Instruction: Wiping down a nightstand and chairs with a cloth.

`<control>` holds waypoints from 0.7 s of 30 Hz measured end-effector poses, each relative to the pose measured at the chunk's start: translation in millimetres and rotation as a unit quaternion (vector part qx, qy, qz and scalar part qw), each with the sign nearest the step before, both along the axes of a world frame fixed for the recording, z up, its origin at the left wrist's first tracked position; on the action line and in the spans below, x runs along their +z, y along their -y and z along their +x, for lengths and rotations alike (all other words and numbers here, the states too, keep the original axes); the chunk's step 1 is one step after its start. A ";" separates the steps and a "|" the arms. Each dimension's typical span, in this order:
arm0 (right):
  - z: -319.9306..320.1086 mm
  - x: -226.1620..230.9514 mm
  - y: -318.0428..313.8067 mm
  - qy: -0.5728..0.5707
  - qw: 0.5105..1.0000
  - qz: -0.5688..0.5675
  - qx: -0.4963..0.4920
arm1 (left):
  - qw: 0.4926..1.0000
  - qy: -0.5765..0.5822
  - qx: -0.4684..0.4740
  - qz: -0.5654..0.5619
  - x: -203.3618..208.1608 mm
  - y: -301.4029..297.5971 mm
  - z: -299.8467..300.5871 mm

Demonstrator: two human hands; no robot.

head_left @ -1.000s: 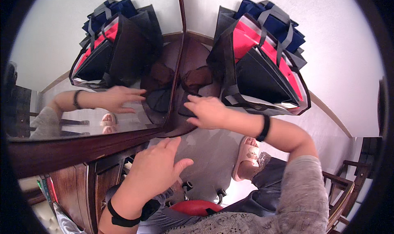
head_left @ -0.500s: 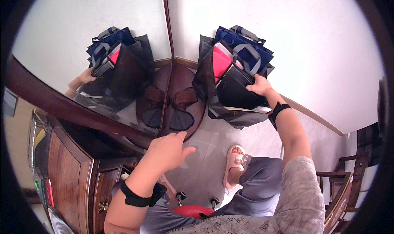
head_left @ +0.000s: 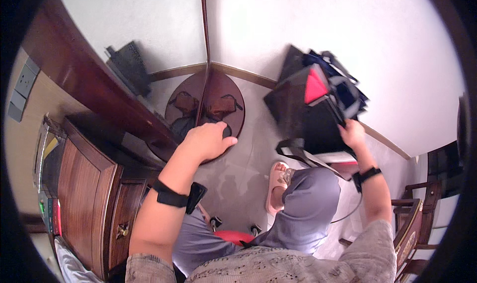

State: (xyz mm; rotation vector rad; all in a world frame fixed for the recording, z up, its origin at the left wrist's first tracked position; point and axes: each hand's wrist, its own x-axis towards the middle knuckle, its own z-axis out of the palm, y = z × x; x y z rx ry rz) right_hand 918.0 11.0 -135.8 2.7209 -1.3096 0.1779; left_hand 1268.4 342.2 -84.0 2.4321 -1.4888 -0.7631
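My right hand [head_left: 353,134] is closed around the near edge of a large black bag [head_left: 293,106] beside the wall. Inside and behind it are a bright red-pink item [head_left: 315,87] and a navy blue bag [head_left: 354,95] with grey handles, blurred by motion. A black strap [head_left: 293,148] hangs off the near side. My left hand [head_left: 208,141] is held out with thumb and fingers apart and nothing in it. Beneath it lies a rounded dark brown board [head_left: 236,92], bearing a brown and black item [head_left: 221,106] partly hidden by the hand.
A tall mirror [head_left: 149,15] in a dark wood frame [head_left: 94,79] reflects the corner. Left of me stands a wooden cabinet [head_left: 82,208] with a drawer. At right is a carved wooden chair [head_left: 410,223]. My foot in a pink slipper [head_left: 274,191] rests on the grey floor.
My right hand has pulled the bags rightward and nearer, away from the corner and the board. Their reflection has mostly left the mirror. My left hand has risen slightly over the board.
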 end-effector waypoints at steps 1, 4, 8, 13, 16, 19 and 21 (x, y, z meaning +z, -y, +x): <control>-35.0 6.8 -9.0 0.013 1.000 -0.022 -0.010 | 1.000 0.006 -0.005 -0.010 -3.7 1.0 1.3; -128.7 36.9 -49.6 0.017 0.996 -0.011 -0.089 | 0.999 0.018 -0.023 0.018 -5.2 6.3 3.8; -249.8 45.1 -110.9 -0.025 0.982 -0.022 -0.187 | 0.999 0.016 -0.045 0.006 -7.5 1.3 0.7; -361.1 24.3 -198.7 -0.062 0.958 -0.012 -0.279 | 0.999 0.013 -0.047 0.003 -6.7 -9.7 1.9; -426.1 1.2 -252.7 -0.080 0.926 0.014 -0.369 | 0.999 0.007 -0.036 0.017 2.9 -14.3 -1.2; -459.0 -5.0 -310.8 -0.076 0.874 0.069 -0.475 | 0.999 0.007 -0.033 -0.006 -0.4 -16.2 -0.4; -491.3 -23.2 -341.0 -0.052 0.888 0.042 -0.456 | 0.999 0.022 -0.044 -0.012 -3.6 -18.6 5.6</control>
